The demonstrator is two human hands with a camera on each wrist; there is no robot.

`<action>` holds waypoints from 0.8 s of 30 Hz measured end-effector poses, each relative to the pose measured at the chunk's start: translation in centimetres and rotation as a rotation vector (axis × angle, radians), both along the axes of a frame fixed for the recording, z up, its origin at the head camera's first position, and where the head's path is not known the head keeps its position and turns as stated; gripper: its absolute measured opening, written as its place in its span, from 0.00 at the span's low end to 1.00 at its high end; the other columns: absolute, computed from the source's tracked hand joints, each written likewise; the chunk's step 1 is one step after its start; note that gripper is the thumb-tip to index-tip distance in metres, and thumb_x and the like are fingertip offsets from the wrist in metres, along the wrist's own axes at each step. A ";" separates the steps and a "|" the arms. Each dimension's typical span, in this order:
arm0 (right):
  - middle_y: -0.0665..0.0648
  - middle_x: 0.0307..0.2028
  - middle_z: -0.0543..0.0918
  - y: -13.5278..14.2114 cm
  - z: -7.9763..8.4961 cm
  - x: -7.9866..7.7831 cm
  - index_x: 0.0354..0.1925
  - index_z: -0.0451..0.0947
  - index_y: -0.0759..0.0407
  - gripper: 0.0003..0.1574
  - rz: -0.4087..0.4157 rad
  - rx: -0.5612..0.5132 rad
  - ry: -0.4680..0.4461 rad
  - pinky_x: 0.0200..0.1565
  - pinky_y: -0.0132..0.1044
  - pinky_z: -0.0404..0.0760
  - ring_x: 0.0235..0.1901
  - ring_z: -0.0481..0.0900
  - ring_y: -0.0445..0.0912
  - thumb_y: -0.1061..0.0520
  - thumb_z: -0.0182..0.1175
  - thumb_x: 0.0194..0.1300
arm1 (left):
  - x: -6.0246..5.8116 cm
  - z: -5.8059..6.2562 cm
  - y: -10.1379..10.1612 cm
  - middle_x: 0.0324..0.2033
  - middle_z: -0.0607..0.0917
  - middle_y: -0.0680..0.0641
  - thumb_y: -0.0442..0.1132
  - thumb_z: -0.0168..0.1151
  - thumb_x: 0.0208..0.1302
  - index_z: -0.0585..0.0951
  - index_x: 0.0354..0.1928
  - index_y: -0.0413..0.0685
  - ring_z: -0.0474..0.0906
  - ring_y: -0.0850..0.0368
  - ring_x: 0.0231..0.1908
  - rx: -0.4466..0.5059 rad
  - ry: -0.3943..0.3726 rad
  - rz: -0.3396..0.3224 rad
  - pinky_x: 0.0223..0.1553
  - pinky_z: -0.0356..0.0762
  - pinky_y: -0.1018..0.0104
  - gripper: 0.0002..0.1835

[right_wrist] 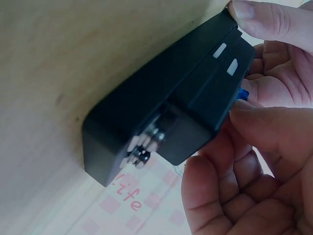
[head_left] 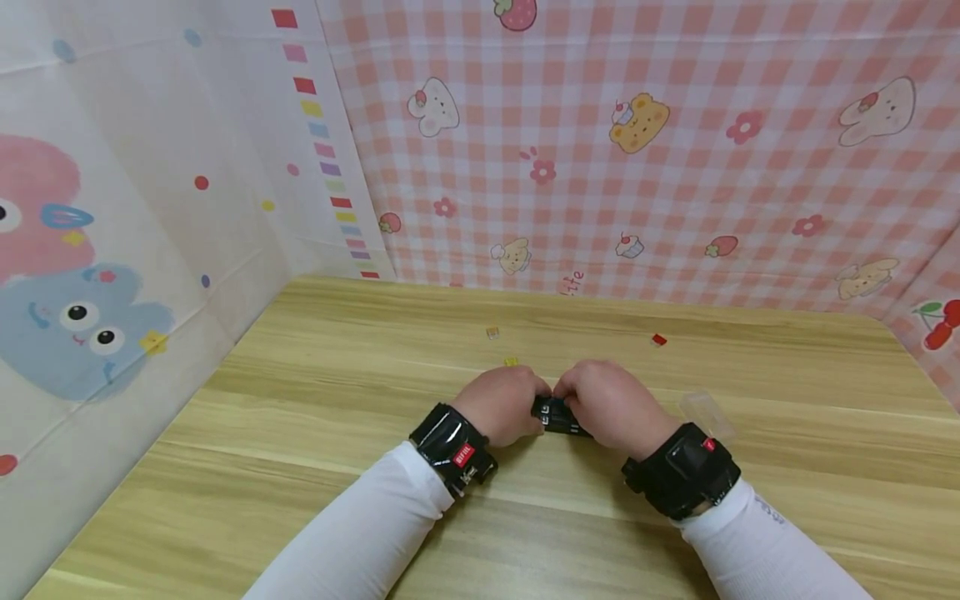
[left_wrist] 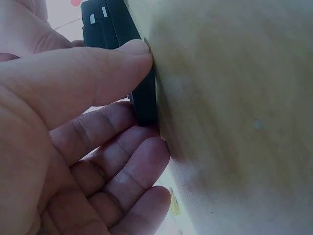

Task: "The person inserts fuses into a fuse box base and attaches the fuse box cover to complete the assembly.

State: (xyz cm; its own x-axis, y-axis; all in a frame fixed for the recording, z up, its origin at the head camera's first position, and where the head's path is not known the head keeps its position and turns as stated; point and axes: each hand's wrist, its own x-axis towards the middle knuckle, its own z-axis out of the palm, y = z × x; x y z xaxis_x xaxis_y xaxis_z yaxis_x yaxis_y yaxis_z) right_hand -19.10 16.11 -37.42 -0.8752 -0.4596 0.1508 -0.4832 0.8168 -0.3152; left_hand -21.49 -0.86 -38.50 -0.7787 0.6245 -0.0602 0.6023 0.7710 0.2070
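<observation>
A black box-shaped device with small white marks lies on the table between both hands. My left hand grips one end of it, the thumb on the near side and the fingers behind, as the left wrist view shows. My right hand is against the far side of the device, its thumb and fingertips close together at a small blue piece. Most of that piece is hidden, so its kind cannot be told. In the right wrist view, the near end of the device shows shiny metal parts.
Beyond the hands lie a small yellow piece, a small orange-and-white piece and a small red piece. A clear plastic case sits right of the right hand. Printed cloth hangs behind the wooden table.
</observation>
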 end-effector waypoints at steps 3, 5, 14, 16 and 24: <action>0.47 0.28 0.80 0.0 0.0 0.0 0.31 0.85 0.53 0.09 -0.002 -0.009 -0.009 0.31 0.35 0.75 0.26 0.71 0.39 0.66 0.63 0.55 | 0.0 0.1 0.0 0.34 0.78 0.57 0.47 0.72 0.50 0.84 0.43 0.56 0.71 0.63 0.31 0.003 -0.002 0.000 0.35 0.70 0.68 0.16; 0.47 0.27 0.80 0.0 0.0 0.0 0.30 0.84 0.53 0.09 0.000 -0.013 -0.008 0.30 0.35 0.75 0.26 0.71 0.40 0.66 0.63 0.55 | 0.0 0.1 0.0 0.34 0.78 0.57 0.47 0.72 0.50 0.84 0.42 0.56 0.71 0.63 0.30 0.004 -0.004 0.000 0.34 0.70 0.68 0.16; 0.47 0.27 0.80 0.1 0.0 0.0 0.30 0.85 0.53 0.09 0.018 -0.006 0.029 0.30 0.35 0.75 0.26 0.71 0.39 0.67 0.64 0.54 | 0.1 0.1 0.1 0.35 0.78 0.57 0.47 0.72 0.50 0.84 0.43 0.56 0.71 0.63 0.31 -0.008 -0.012 0.007 0.35 0.70 0.68 0.16; 0.47 0.27 0.80 0.1 -0.1 0.0 0.30 0.85 0.53 0.09 0.020 -0.007 0.034 0.30 0.35 0.75 0.26 0.71 0.39 0.67 0.64 0.53 | 0.1 0.1 0.1 0.35 0.78 0.57 0.47 0.72 0.50 0.84 0.43 0.56 0.71 0.63 0.31 -0.007 -0.012 0.007 0.35 0.70 0.68 0.16; 0.47 0.26 0.80 0.1 -0.1 0.0 0.29 0.85 0.52 0.09 0.017 -0.005 0.042 0.29 0.35 0.75 0.25 0.71 0.39 0.67 0.65 0.53 | 0.0 0.0 0.0 0.33 0.78 0.57 0.47 0.72 0.50 0.84 0.42 0.56 0.71 0.63 0.30 0.004 -0.003 0.001 0.34 0.70 0.68 0.15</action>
State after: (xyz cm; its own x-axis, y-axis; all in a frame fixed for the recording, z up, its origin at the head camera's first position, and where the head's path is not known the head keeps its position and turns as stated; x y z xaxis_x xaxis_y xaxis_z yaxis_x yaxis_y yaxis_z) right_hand -19.09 16.17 -37.51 -0.8600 -0.4738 0.1897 -0.5102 0.8065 -0.2988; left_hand -21.54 -0.82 -38.50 -0.7789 0.6243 -0.0597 0.6013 0.7705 0.2116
